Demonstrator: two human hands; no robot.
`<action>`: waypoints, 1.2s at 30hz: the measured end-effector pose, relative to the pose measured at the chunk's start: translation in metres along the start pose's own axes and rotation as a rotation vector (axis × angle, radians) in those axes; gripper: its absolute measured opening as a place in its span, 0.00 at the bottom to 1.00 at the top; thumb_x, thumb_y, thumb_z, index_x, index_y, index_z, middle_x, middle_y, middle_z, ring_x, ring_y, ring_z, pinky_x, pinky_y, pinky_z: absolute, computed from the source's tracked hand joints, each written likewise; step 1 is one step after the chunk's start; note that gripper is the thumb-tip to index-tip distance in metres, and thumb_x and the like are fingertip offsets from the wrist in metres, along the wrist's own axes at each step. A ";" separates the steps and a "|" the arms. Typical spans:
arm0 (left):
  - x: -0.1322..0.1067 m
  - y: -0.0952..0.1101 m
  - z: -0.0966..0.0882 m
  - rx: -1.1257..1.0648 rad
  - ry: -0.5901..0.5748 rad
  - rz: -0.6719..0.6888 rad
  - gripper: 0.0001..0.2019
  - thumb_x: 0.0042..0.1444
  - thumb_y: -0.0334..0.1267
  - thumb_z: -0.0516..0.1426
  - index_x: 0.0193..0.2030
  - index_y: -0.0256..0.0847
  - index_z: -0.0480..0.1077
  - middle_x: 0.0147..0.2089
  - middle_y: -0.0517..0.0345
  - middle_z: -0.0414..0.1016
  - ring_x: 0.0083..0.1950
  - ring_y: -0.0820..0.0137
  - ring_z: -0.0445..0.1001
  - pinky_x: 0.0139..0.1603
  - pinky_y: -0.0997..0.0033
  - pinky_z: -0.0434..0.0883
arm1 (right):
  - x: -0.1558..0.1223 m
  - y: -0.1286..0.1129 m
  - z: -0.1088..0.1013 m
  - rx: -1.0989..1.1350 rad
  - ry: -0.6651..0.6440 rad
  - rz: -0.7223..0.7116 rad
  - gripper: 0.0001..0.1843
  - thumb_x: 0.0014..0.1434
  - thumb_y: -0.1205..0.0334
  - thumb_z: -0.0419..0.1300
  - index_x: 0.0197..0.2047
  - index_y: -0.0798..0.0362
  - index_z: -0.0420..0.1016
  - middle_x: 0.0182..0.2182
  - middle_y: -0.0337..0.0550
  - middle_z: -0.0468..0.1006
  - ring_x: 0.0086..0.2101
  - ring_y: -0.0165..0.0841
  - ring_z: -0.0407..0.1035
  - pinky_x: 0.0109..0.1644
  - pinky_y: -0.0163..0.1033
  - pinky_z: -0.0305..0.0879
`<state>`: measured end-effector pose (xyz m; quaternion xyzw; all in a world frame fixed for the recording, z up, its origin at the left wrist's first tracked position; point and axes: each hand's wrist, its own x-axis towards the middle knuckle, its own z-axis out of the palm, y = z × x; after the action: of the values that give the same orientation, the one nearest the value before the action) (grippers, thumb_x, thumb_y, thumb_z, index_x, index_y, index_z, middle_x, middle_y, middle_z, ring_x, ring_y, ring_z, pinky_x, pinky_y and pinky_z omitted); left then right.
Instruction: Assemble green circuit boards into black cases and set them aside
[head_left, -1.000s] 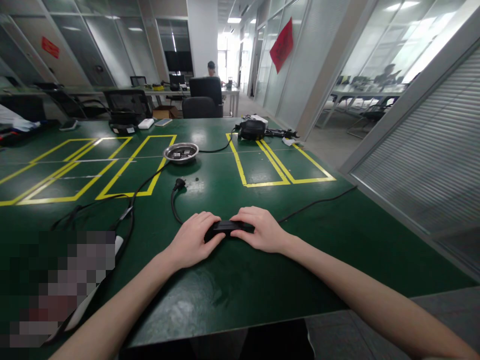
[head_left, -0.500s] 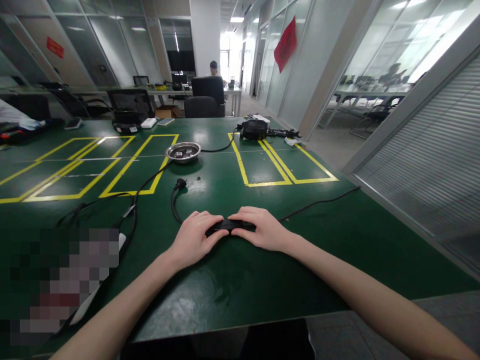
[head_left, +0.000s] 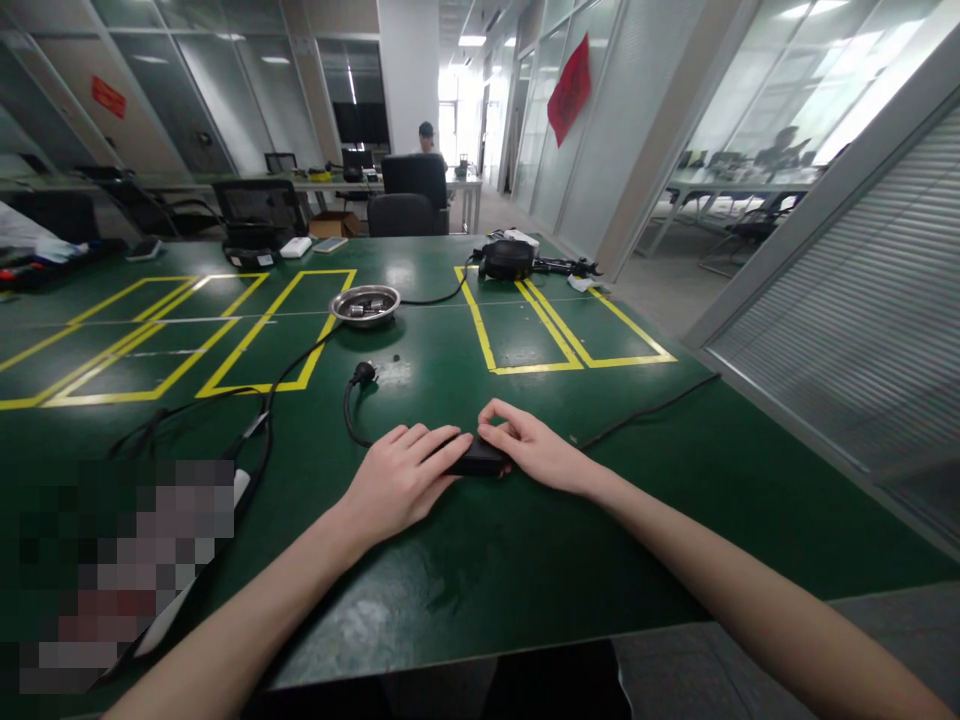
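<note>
Your left hand (head_left: pixel 401 480) lies flat, fingers spread, over the flat black plastic block (head_left: pixel 480 461); your right hand (head_left: pixel 536 450) pinches its other end.

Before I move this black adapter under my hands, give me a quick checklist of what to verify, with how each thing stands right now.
1. Left hand flat over the black adapter: ok.
2. Right hand, fingertips pinched at the adapter's far edge, actually gripping something: cannot tell.
3. Adapter lying on the green table: ok.
4. Plug loose on the table, not in a socket: ok.
5. Thin cable on the right joined to the adapter: cannot tell.
6. Metal bowl well clear of both hands: ok.
</note>
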<state>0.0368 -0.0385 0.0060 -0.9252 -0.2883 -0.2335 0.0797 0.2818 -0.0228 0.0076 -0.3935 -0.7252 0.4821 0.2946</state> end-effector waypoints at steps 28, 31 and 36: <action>0.004 0.013 -0.005 -0.151 0.053 0.014 0.16 0.72 0.47 0.54 0.54 0.38 0.74 0.41 0.50 0.82 0.41 0.63 0.78 0.40 0.63 0.69 | -0.005 -0.009 -0.010 0.357 -0.357 0.186 0.23 0.52 0.53 0.75 0.41 0.53 0.68 0.30 0.37 0.81 0.25 0.25 0.71 0.26 0.28 0.63; 0.005 0.010 -0.006 -0.114 0.122 -0.034 0.19 0.70 0.45 0.57 0.62 0.38 0.71 0.52 0.46 0.83 0.51 0.58 0.78 0.49 0.58 0.71 | -0.001 -0.008 -0.010 0.496 -0.267 0.237 0.21 0.53 0.53 0.74 0.37 0.53 0.67 0.31 0.42 0.84 0.25 0.27 0.74 0.26 0.28 0.65; 0.002 0.006 -0.011 -0.011 0.244 -0.098 0.20 0.68 0.39 0.58 0.64 0.40 0.69 0.63 0.45 0.77 0.61 0.55 0.74 0.68 0.44 0.60 | 0.009 0.003 -0.044 0.773 0.136 0.299 0.17 0.56 0.56 0.71 0.38 0.52 0.67 0.32 0.46 0.85 0.26 0.29 0.76 0.26 0.27 0.70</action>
<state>0.0371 -0.0454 0.0159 -0.8752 -0.3203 -0.3493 0.0975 0.3130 0.0061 0.0211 -0.3857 -0.4049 0.7291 0.3946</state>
